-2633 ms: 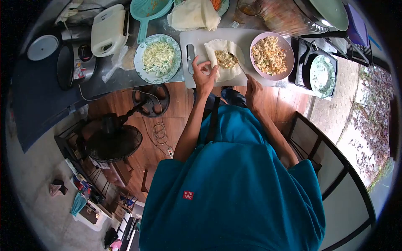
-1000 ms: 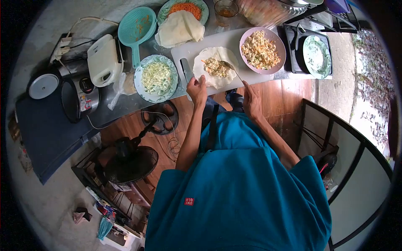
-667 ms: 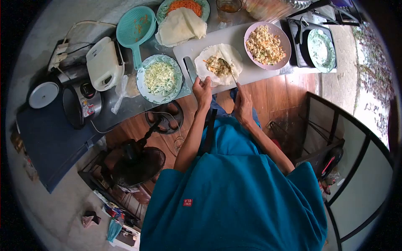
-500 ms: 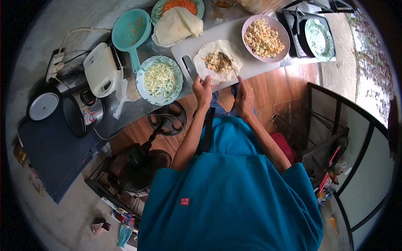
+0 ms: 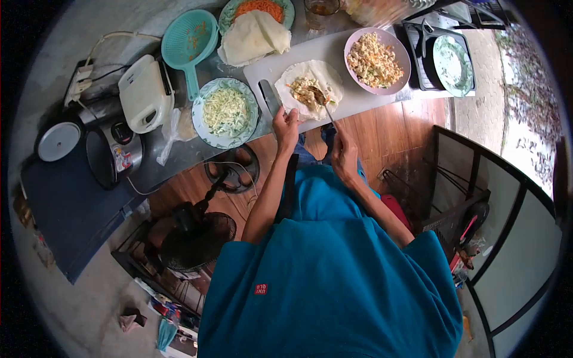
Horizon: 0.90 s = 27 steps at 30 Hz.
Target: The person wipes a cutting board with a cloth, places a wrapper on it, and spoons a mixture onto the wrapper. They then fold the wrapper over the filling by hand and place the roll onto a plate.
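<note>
A round, pale wrapper (image 5: 332, 73) lies on the white cutting board (image 5: 276, 65), with a chopped, mixed filling (image 5: 301, 88) heaped on its middle. My right hand (image 5: 344, 153) grips the handle of a metal spoon (image 5: 318, 95), whose bowl rests on the filling. At the wrapper's near left edge, my left hand (image 5: 286, 128) has its thumb and fingers closed on the rim. A pink bowl (image 5: 347, 58) of the same-looking filling stands on the board to the right. Left of the board is a patterned plate (image 5: 199, 123) of shredded cabbage (image 5: 227, 110).
Stacked wrappers (image 5: 253, 39) partly cover a plate of shredded carrot (image 5: 258, 8). Nearby are a turquoise strainer (image 5: 191, 77), a glass (image 5: 321, 13) and a white sandwich maker (image 5: 143, 95). On the right, a frying pan (image 5: 427, 51) and a green-patterned plate (image 5: 452, 65) sit on a stove.
The spoon's bowl has turned and moved onto the filling, and my right hand has drawn slightly back toward me. My left hand stays at the wrapper's edge. The view has shifted slightly.
</note>
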{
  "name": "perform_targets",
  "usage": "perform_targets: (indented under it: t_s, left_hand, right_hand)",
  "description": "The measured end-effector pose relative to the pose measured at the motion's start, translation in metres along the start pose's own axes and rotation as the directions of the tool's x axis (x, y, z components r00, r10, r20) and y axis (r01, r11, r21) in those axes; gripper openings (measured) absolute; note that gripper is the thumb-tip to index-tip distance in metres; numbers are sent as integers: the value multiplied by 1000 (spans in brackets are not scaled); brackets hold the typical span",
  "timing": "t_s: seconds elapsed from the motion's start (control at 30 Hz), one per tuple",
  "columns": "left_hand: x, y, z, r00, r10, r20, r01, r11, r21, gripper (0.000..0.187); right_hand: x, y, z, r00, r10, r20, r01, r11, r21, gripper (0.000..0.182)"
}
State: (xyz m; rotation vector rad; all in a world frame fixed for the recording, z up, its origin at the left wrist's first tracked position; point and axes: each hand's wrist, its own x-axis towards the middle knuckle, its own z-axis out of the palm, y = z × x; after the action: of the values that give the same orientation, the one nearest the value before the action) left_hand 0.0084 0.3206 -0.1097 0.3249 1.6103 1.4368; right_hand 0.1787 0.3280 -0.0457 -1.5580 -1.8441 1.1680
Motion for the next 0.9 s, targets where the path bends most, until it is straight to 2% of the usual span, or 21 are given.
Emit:
perform_targets:
  t_s: [0.03,0.13,0.27,0.3,0.37,0.47,0.53,0.6,0.67,0.7,0.77,0.83,0.9]
  left_hand:
    - [-2,-2,1,1000,12,-10,-12,999,36,27]
    - [-9,7,4,999,4,-37,-2,998,56,26]
    - [-11,1,6,998,-4,-65,-1,997,-79,25]
    - [-11,2,5,998,-14,-65,9,998,-70,24]
    - [-9,4,5,997,-22,-75,17,998,-66,22]
    - [-9,2,8,995,16,-95,-19,999,-32,20]
    - [-9,1,8,995,5,-101,-2,999,33,29]
    - [-10,1,9,993,-5,-114,10,999,41,29]
    - [-9,2,12,992,-11,-126,17,999,45,28]
    - [-10,4,11,990,-21,-137,31,997,70,27]
    - [-11,2,7,987,-33,-157,48,995,90,25]
    - [-10,-3,5,988,10,-151,7,994,113,21]
    - [-13,0,9,985,22,-171,-6,995,96,19]
  right_hand:
    - [4,3,1,997,-79,6,79,997,-1,45]
    - [20,6,-6,985,-173,26,174,984,-38,49]
    - [31,0,-34,975,-187,117,196,978,-75,49]
    - [32,3,-41,973,-192,125,202,976,-76,49]
    - [33,8,-50,961,-136,241,149,988,-37,47]
    - [40,16,-47,954,-185,234,196,980,-21,46]
    - [47,14,-57,946,-182,268,196,980,-24,45]
    - [52,14,-73,937,-176,302,195,980,-33,45]
    - [59,21,-93,877,-273,396,330,941,-81,42]
    - [63,26,-101,872,-277,402,335,939,-80,42]
    - [70,35,-114,790,-331,516,451,884,-124,39]
    - [79,41,-115,751,-379,541,519,845,-129,38]
    - [91,45,-110,688,-506,520,615,787,-50,40]
